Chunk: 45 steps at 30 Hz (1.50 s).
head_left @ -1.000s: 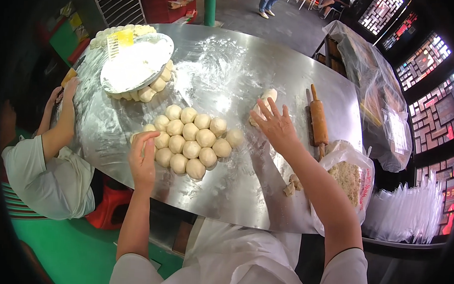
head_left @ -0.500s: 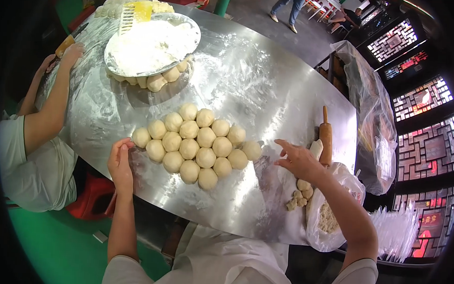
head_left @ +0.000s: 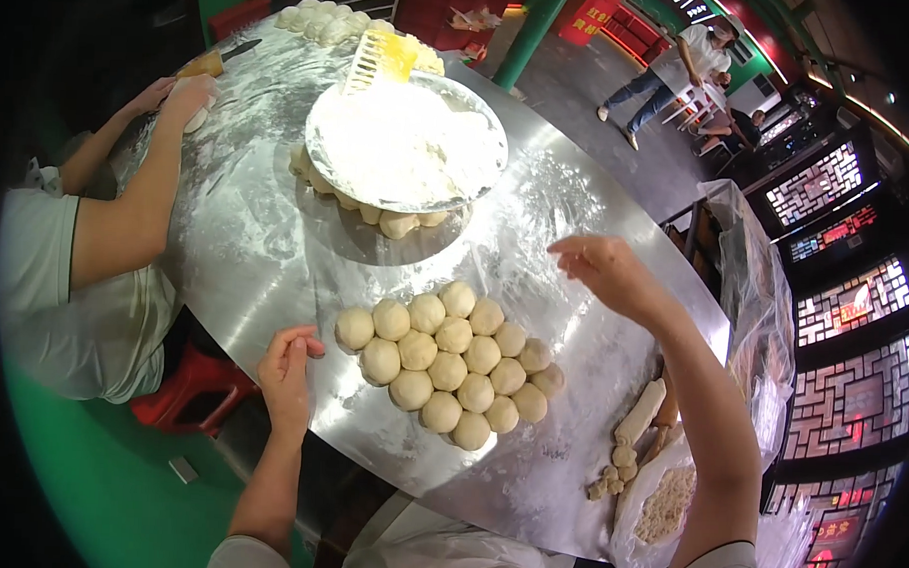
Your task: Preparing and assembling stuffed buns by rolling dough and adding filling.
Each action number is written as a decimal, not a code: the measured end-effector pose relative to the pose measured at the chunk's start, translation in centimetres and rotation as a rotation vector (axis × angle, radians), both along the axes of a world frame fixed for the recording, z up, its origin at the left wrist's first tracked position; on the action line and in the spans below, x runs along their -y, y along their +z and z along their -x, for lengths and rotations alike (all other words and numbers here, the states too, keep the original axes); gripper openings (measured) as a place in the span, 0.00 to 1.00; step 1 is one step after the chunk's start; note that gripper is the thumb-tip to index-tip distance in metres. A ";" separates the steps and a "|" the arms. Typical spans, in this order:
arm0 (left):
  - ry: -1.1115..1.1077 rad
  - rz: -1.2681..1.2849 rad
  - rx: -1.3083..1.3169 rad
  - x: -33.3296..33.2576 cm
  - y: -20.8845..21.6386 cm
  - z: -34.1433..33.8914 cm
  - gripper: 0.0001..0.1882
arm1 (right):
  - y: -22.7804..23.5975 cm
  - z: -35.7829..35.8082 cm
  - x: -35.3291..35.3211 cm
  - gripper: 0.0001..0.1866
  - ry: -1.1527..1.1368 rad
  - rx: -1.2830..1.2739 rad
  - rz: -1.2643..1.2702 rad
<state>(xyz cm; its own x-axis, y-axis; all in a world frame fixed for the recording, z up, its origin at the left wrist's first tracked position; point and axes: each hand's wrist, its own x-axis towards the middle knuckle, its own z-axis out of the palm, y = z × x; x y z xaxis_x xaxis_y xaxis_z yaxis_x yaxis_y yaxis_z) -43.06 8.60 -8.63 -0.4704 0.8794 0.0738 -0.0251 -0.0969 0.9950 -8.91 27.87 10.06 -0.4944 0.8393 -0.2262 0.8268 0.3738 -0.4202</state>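
Note:
A tight cluster of round, pale dough balls (head_left: 449,372) lies on the steel table (head_left: 388,482) before me. My left hand (head_left: 289,378) is just left of the cluster, fingers loosely extended and holding nothing, a small gap from the leftmost ball. Beyond the cluster's far right side, my right hand (head_left: 605,272) hovers with fingers stretched leftward and nothing in them. Beneath my right forearm lie a long dough strip (head_left: 641,411), small dough lumps (head_left: 613,476) and a partly covered wooden rolling pin (head_left: 667,410).
A wide metal bowl of flour (head_left: 404,147) with a yellow comb-like scraper (head_left: 382,59) sits over more dough balls (head_left: 397,223). At left, a co-worker's hands (head_left: 186,99) press dough. A plastic bag of crumbly pale stuff (head_left: 664,507) stands near right; a red stool (head_left: 196,385) below left.
The view has swung, shifting the table's contents right and down. My right hand has moved away from the rightmost ball, toward the table's far side. My left hand stays beside the cluster.

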 end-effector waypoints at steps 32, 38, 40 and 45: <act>-0.004 -0.031 0.005 -0.5 -0.2 0.1 0.11 | 1.6 5.0 8.1 0.04 0.050 -0.358 -0.091; 0.026 -0.003 -0.018 -0.4 -0.7 0.4 0.11 | -0.4 1.0 11.1 0.04 -0.116 -0.418 0.309; 0.010 -0.029 -0.025 -0.8 0.0 -0.4 0.12 | -1.7 -2.1 10.6 0.10 -0.210 -0.619 0.070; -0.066 0.049 0.068 0.4 -0.4 0.4 0.20 | -6.8 -5.5 13.9 0.12 -0.086 -0.289 -0.147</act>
<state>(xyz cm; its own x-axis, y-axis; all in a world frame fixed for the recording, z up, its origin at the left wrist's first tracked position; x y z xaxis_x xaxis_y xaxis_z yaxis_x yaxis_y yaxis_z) -43.44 8.16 -9.04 -0.4140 0.9103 -0.0006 -0.0973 -0.0436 0.9943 -3.39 13.92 3.25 -0.4466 0.8939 0.0396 0.7122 0.3819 -0.5890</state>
